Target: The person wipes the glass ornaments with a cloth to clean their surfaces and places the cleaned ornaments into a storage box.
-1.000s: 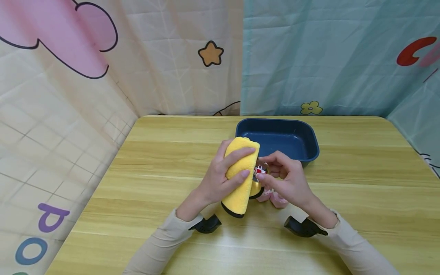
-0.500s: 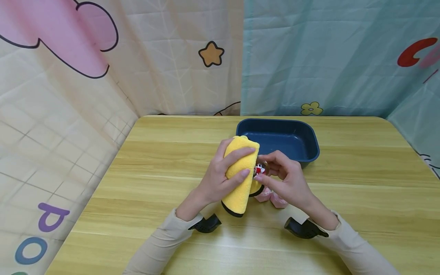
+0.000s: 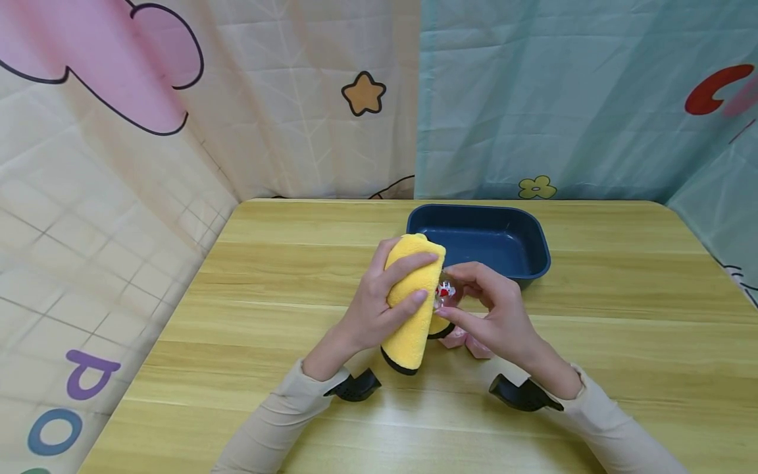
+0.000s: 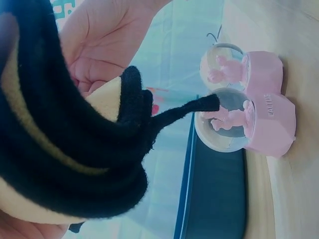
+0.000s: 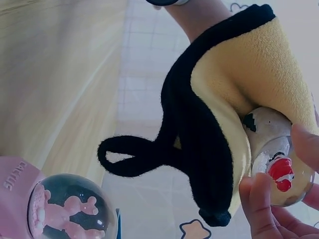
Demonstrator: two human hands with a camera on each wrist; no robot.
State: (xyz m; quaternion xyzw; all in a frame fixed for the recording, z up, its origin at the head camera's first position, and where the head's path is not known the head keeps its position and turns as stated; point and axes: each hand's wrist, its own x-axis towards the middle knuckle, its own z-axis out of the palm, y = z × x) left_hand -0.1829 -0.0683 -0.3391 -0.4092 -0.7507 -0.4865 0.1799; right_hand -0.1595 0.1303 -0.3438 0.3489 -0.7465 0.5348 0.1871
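Midair over a wooden surface [image 3: 266, 329], the head view finds a clear globe [image 3: 445, 293] with a red-and-white figure at the edge of a folded yellow cloth [image 3: 408, 336]. The left hand [image 3: 374, 299] has its grip curled round the cloth; the right hand [image 3: 500, 309] has a narrow grip, pinching the globe. Beyond them stands a blue bin [image 3: 474, 240].

Seen from the left wrist, two pink-based globes [image 4: 271, 124] stand nearby, partly behind the cloth's black loop [image 4: 192, 108]; contact cannot be told. That loop could snag and topple them if the hands dipped.

From the right wrist, the clear globe nestles in the cloth's fold. Smooth glass might slip should the fingertips loosen or the cloth drag it.
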